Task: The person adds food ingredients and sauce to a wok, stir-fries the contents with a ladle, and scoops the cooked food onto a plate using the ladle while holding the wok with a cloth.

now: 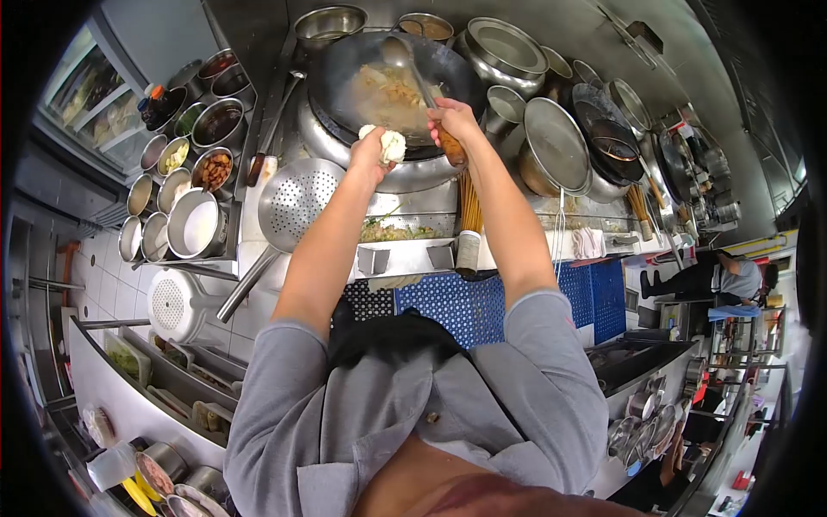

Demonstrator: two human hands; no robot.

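My left hand (372,152) is closed around a crumpled pale cloth (393,146) at the near left rim of a large dark wok (340,65). Brownish-yellow food (379,93) lies in the wok, with steam over it. My right hand (453,120) grips the wooden handle (450,146) of a metal ladle (398,52). The ladle's bowl is over the far side of the food. Below the wok, green and pale scraps (392,231) lie in a metal trough.
A perforated strainer (297,202) rests left of the wok, beside several seasoning pots (218,125). Bamboo brushes (468,237), a large pot (556,142) and more woks (603,129) stand to the right. Another person (736,277) is at the far right.
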